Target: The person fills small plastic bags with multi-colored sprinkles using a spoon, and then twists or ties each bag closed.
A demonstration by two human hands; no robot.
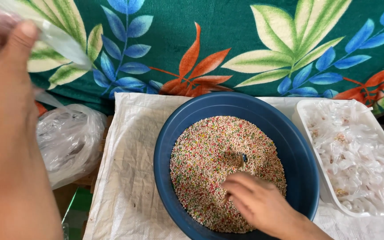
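Inside the blue basin (298,146), which sits on a white woven sack cloth (130,151), the right hand (256,202) rests on a bed of small multicoloured beads (210,155); its fingers are curled shut around a small scoop (241,161), of which only the tip shows, dug into the beads; the left hand (3,58) is raised at the upper left, thumb and fingers pinched closed on a thin clear plastic bag (56,38) — the bag's mouth cannot be seen, so whether it is open cannot be told. Risk, as a judgement: the bag hangs well apart from the basin, so a loaded scoop carried across could shed beads onto the cloth; a limp bag mouth could cause a miss. Packages: a white rectangular tray (307,120) just beside the basin on the right holds many small clear filled packets (356,155); a crumpled clear plastic bag bundle (70,140) lies at the left — no labels or signs are visible; a green leaf-print fabric (227,44) lies behind.
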